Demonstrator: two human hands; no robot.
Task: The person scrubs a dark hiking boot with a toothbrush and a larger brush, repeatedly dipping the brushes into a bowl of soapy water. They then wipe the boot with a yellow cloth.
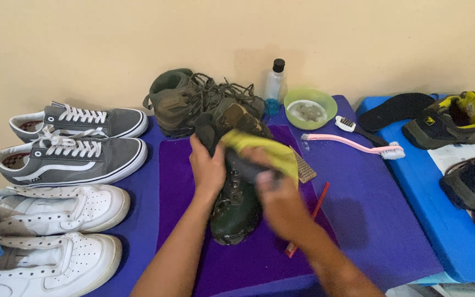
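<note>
- The dark green boot (pixel 236 212) lies on the purple mat (pixel 182 181) in the middle of the surface (pixel 380 220), toe toward you, its dirty sole edge showing.
- Your left hand (pixel 207 168) is closed around the boot's ankle and holds it steady.
- Your right hand (pixel 281 206) is blurred; it seems wrapped over a yellow cloth (pixel 262 148) pressed against the boot's upper, though the exact grip cannot be made out.
- This looks like the wiping step; a fresh patch of leather calls for your left hand to turn the boot.
- The second boot (pixel 180 102) stands just behind, with a clear bottle (pixel 275 82), a green bowl (pixel 310 107) and a pink brush (pixel 353 144) near it.
- A red pencil-like stick (pixel 317 206) lies beside your right hand.
</note>
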